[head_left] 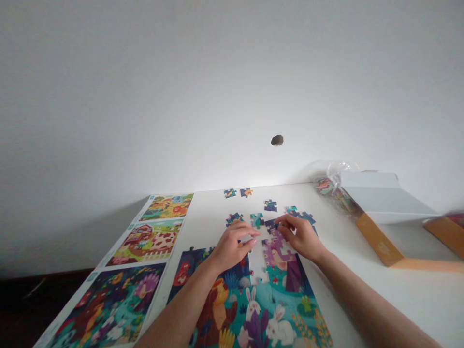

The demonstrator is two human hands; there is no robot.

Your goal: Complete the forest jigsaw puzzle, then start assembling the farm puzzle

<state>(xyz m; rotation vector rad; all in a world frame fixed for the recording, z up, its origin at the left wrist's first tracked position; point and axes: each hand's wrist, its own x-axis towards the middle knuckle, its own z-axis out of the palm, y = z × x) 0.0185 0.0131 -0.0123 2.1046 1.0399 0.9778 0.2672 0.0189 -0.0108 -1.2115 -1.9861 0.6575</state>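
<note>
A partly joined jigsaw puzzle [263, 299] of forest animals lies before me, with white rabbits and a brown bear in its lower part. A gap of white table runs down its upper middle. My left hand [236, 243] hovers over the upper left part, fingers loosely bent and thumb apart from them, with nothing visible between. On the gap's other side, my right hand [300, 235] has its thumb and fingertips closed at a dark blue puzzle piece [270, 225], beside the purple section [277, 253]. Part of that section is hidden under the hand.
Several loose pieces, including a teal piece [257, 220] and a dark piece [270, 205], lie beyond my hands. Three picture sheets [147, 241] line the left edge. An open box [391, 232] and a clear plastic bag [339, 186] stand right. A wall [217, 96] rises behind.
</note>
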